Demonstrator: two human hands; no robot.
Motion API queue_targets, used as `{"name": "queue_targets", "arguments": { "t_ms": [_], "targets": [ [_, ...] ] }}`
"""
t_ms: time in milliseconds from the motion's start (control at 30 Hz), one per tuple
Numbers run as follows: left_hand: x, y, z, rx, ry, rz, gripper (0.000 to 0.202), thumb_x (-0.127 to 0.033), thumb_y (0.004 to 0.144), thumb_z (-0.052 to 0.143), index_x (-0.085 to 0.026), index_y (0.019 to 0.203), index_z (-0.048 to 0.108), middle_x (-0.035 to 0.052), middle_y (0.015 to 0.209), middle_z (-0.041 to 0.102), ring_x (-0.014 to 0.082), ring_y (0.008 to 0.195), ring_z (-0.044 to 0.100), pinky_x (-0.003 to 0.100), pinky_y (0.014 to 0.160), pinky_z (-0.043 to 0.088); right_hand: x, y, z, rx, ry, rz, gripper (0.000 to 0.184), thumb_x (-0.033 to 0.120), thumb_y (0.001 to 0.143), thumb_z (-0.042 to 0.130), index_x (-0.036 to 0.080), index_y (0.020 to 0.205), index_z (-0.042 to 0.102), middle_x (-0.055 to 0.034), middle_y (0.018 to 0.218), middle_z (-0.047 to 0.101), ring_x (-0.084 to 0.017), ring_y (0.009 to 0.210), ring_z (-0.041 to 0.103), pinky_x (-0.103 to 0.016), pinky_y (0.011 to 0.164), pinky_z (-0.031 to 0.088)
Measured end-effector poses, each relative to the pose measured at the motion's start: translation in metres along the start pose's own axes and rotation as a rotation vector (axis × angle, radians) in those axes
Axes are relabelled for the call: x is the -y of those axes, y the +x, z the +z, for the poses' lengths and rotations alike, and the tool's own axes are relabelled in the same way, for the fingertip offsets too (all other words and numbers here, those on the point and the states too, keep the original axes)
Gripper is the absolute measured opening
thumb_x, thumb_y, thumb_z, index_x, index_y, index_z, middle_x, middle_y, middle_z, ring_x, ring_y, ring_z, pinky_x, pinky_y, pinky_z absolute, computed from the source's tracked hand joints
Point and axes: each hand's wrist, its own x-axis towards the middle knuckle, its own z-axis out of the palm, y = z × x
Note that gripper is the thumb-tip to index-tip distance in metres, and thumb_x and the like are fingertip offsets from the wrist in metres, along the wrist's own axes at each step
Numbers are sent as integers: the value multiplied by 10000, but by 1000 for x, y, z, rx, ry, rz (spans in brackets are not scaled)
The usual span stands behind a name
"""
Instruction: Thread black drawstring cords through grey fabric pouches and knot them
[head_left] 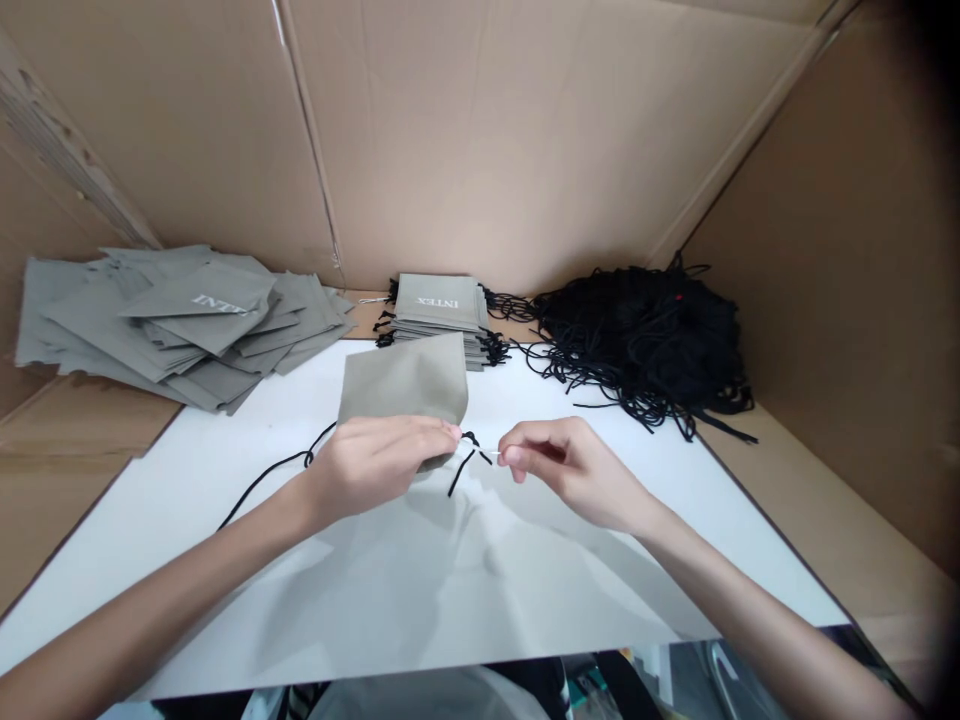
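Cardboard walls (pixel 480 130) close in the back and both sides, so the open room is the white sheet (pixel 480 590) laid over the bench, whose near edge runs just under the person's forearms and whose right edge slants away toward the right wall. A loose spread of grey pouches (pixel 180 320) lies at the back left, a tangle of black cords (pixel 645 340) at the back right, and a squared stack of corded pouches (pixel 442 305) between them — all well clear of the hands, which leaves the middle of the sheet bare. There the left hand (pixel 375 465) is closed over the lower part of a grey pouch (pixel 405 380), holding it up off the sheet with its mouth toward the right hand (pixel 570 470). That hand's thumb and forefinger are pinched on a thin pale tool — too small to name — at the knotted black cord (pixel 469 450), while the cord's other end trails left across the sheet
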Motion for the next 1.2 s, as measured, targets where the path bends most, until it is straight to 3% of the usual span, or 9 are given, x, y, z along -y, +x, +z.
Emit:
{"name": "queue_targets", "arguments": {
  "t_ms": [100, 200, 267, 367, 467, 767, 900, 1033, 1200],
  "targets": [
    [2, -6, 6, 13, 27, 5, 235, -5, 874, 611, -190, 1014, 648, 14, 956, 789, 123, 864, 760, 167, 883, 602, 11, -4, 1, -147, -468, -148, 267, 201, 967, 467, 170, 777, 653, 5, 653, 642, -101, 511, 476, -239, 507, 298],
    [-3, -6, 14, -81, 27, -62, 222, -13, 874, 627, -200, 991, 656, -9, 933, 791, 118, 826, 763, 152, 795, 616, 14, 0, 3, -270, -908, -500, 253, 144, 935, 462, 161, 738, 620, 5, 606, 589, -115, 507, 463, -277, 496, 246],
    [-7, -3, 18, -157, 8, -200, 193, -40, 872, 650, -202, 974, 671, -12, 912, 789, 120, 781, 761, 157, 743, 620, 14, 7, 3, -312, -1061, -669, 227, 121, 912, 494, 156, 725, 618, 15, 576, 547, -115, 493, 435, -293, 494, 233],
    [-9, 4, 16, -183, -25, -396, 140, -84, 857, 686, -196, 938, 702, -1, 883, 783, 132, 738, 749, 185, 742, 620, 12, 19, 1, -336, -1106, -702, 207, 76, 887, 507, 159, 743, 631, 25, 573, 532, -114, 501, 423, -290, 500, 233],
    [-5, 7, 11, -139, -42, -418, 127, -83, 863, 670, -196, 896, 716, 5, 872, 779, 145, 741, 744, 201, 732, 613, 14, 25, -1, -332, -1030, -656, 219, 73, 886, 491, 166, 763, 646, 24, 576, 542, -115, 507, 425, -285, 497, 214],
    [0, -3, 10, -121, -23, -207, 181, -18, 884, 569, -175, 859, 657, 42, 846, 763, 132, 756, 737, 196, 720, 607, 13, 37, -4, -220, -756, -578, 243, 100, 896, 471, 174, 776, 669, 15, 598, 608, -103, 503, 458, -256, 503, 205],
    [1, 4, 1, -67, 51, -157, 162, -23, 900, 579, -165, 916, 656, 45, 888, 764, 129, 809, 737, 190, 768, 594, 4, 40, -3, -145, -409, -459, 258, 250, 980, 502, 163, 804, 670, 6, 633, 596, -93, 528, 439, -228, 528, 275],
    [9, 17, -11, 6, 230, -105, 218, -2, 900, 562, -159, 1010, 665, 52, 937, 767, 181, 929, 730, 271, 845, 592, 4, 40, 6, -157, -20, -253, 311, 377, 991, 519, 149, 823, 647, 8, 673, 543, -90, 537, 338, -226, 506, 276],
    [17, 20, -17, -11, 383, 36, 193, -12, 874, 618, -139, 1005, 682, 91, 1062, 762, 224, 1019, 712, 358, 955, 576, 21, 41, 14, -59, 158, -157, 324, 398, 1000, 498, 158, 843, 649, -4, 747, 547, -114, 637, 393, -237, 569, 312]
  ]
}}
